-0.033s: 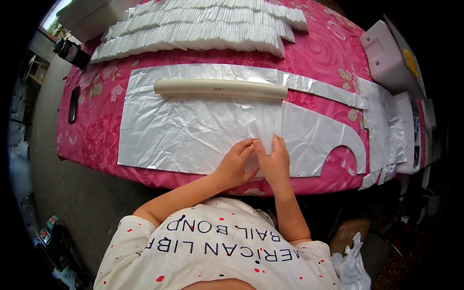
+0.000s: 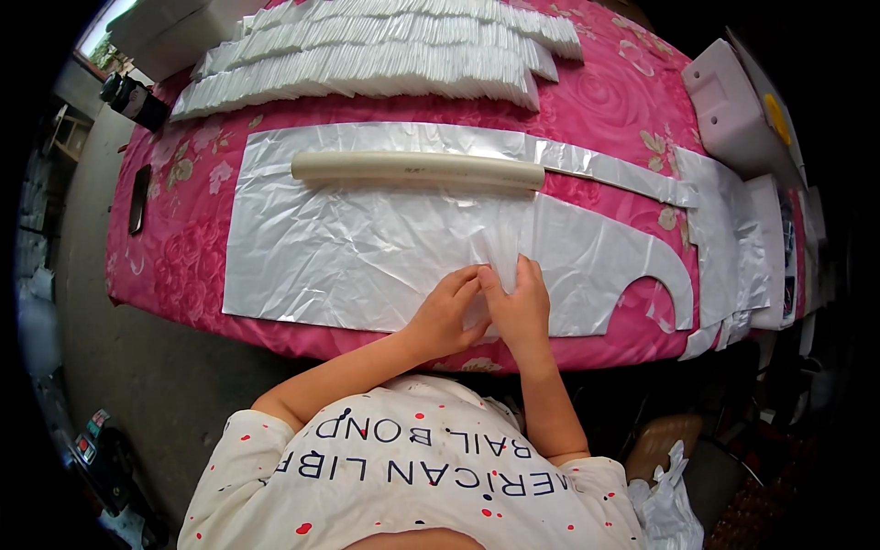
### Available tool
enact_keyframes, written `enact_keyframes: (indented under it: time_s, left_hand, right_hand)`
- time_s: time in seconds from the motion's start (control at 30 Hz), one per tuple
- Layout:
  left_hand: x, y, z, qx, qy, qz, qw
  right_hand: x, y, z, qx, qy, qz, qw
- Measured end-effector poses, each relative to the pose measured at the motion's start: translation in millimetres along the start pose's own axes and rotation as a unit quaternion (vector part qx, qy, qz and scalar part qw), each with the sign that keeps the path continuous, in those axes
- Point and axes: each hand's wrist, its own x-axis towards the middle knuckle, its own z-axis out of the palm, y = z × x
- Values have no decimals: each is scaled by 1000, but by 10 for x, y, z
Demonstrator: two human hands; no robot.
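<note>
A thin white plastic apron (image 2: 339, 252) lies spread on the table, creased, with a curved cut-out at its right end. Over its near middle, my left hand (image 2: 446, 313) and my right hand (image 2: 521, 310) meet at the fingertips. Between them they pinch a narrow folded piece of thin, translucent plastic film (image 2: 500, 240), which stands up from the apron. Both hands are closed, the right thumb against the left fingers; part of the grip is hidden. Just beyond, a long pale tube (image 2: 412, 169) rests across the apron, with a thin rod (image 2: 573, 172) extending from its right end.
Rows of folded white plastic packs (image 2: 367, 69) line the far side of the pink flowered tablecloth (image 2: 188, 266). A black bottle (image 2: 137, 101) and a phone (image 2: 139, 199) are at the left. More white plastic sheets (image 2: 724, 238) and a white foam box (image 2: 733, 105) stand right.
</note>
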Motion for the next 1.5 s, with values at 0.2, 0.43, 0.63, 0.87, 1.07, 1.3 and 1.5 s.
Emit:
enact_keyframes:
  time_s: [0.2, 0.43, 0.63, 0.87, 1.07, 1.3, 1.5]
  left_hand:
    - [21, 4, -153, -20, -42, 12, 999]
    - [-74, -281, -786, 90, 13, -5, 996]
    - [-454, -554, -1413, 232, 37, -77, 969]
    - [-681, -664, -1495, 295, 49, -112, 948]
    - [-720, -734, -1475, 286, 51, -121, 949]
    - [-722, -708, -1497, 291, 41, -128, 947]
    - [-704, -685, -1495, 294, 45, -130, 946]
  right_hand:
    - [56, 45, 65, -53, 35, -38, 997]
    - [543, 237, -477, -32, 84, -92, 992]
    - [2030, 617, -1408, -162, 243, -146, 945]
    - [4015, 654, -1507, -304, 289, -53, 906]
    - [4747, 586, -1170, -366, 258, -12, 894]
    - [4960, 543, -985, -308, 138, 12, 941]
    - [4828, 937, -1088, 17, -4, -112, 994]
